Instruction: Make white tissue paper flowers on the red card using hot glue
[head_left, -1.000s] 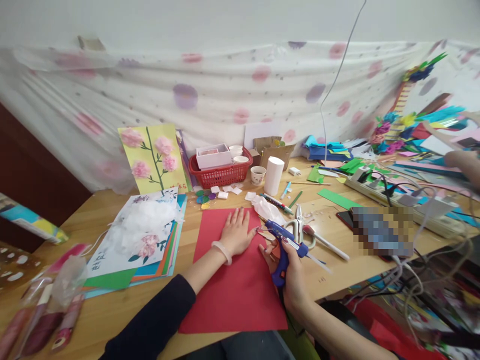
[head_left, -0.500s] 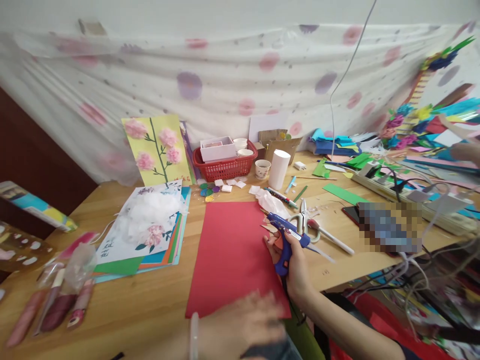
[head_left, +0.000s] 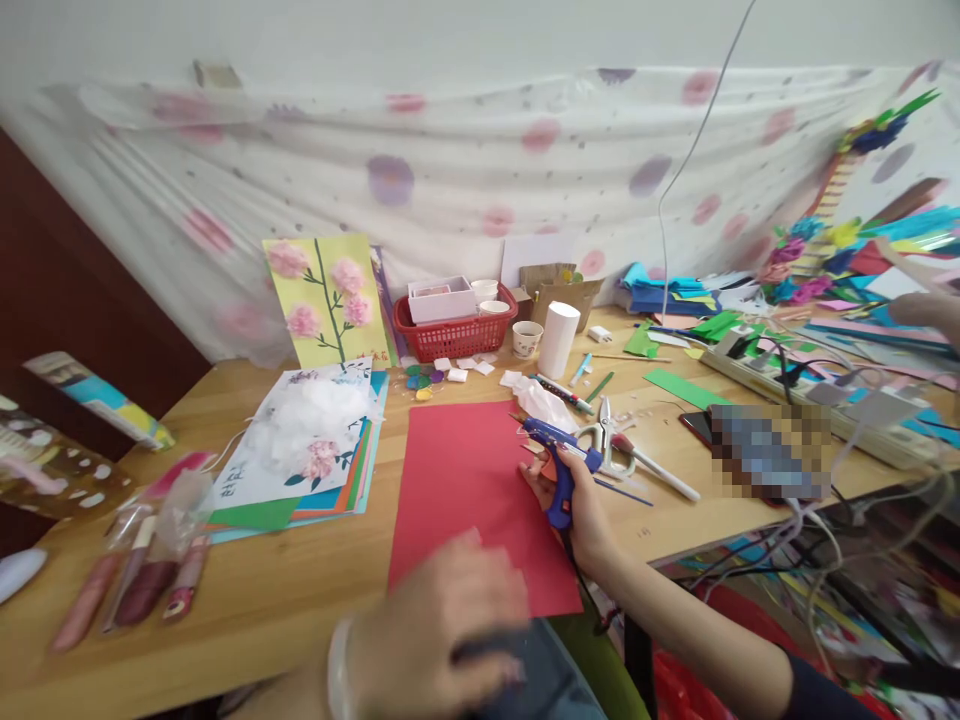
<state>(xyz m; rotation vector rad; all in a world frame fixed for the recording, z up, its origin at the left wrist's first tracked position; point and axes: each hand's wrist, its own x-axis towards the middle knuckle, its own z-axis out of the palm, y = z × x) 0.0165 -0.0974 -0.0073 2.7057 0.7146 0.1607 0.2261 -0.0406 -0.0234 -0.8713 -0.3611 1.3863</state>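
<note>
My right hand (head_left: 576,500) is wrapped around the handle of a blue hot glue gun (head_left: 564,478). The gun's nozzle points up and left over the right side of a sheet of red paper (head_left: 457,480). A thin blue stick juts out behind the gun. My left hand (head_left: 442,620), blurred by motion and with a white band at the wrist, is above the near edge of the red sheet. Its thumb stands apart from the fingers, and no object shows in it. Scissors (head_left: 606,445) and a white-handled tool (head_left: 660,472) lie right of the gun.
Stacked papers with white fluff (head_left: 307,425) lie left. Behind are a red basket (head_left: 450,340), a paper cup (head_left: 526,340) and a white roll (head_left: 559,340). Rightward are a phone (head_left: 765,450), a power strip (head_left: 817,400) with cables, and another person's hand (head_left: 930,310).
My left hand has drawn back to the left and lifted, its thumb now apart from the fingers. The glue gun stays in my right hand, slightly shifted. The camera view has moved a little.
</note>
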